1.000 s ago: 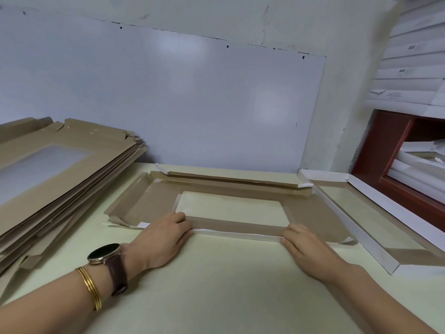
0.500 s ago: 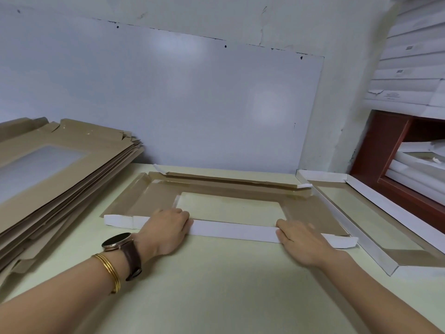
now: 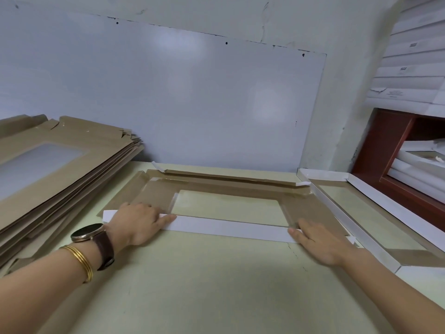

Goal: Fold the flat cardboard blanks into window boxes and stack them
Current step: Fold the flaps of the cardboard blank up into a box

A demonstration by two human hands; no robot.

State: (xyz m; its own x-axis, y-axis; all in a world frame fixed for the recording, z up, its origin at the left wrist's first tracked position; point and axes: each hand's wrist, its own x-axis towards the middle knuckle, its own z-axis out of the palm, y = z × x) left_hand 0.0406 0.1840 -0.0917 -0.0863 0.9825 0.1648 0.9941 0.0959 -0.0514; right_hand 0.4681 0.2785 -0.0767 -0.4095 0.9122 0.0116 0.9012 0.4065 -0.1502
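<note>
Head view, from left to right: a pile of flat blanks (image 3: 60, 165) lies at the table's left edge, brown side up and within easy reach, which we judge to be the supply for later boxes. Next comes our left hand (image 3: 137, 222), with a wristwatch (image 3: 88, 232) on its wrist. Its fingers are laid flat and pinch nothing. They press the left part of the near flap (image 3: 228, 227), whose white face is turned over onto the blank (image 3: 231, 186).

That blank lies brown side up in the middle of the table (image 3: 216, 285). Its window cut-out faces us and its far flap is partly raised. We read the flat pressure as setting the crease along the near long edge, so that this wall will stand cleanly when it is lifted.

Our right hand (image 3: 317, 242) does the same at the flap's right end, fingers straight and together, palm down. With the hands well apart, the long strip is held evenly.

Just beside the blank on the right rests a folded box (image 3: 390, 203) with white walls, and beyond it more boxes (image 3: 416, 162) sit on a shelf, likely the stack.
</note>
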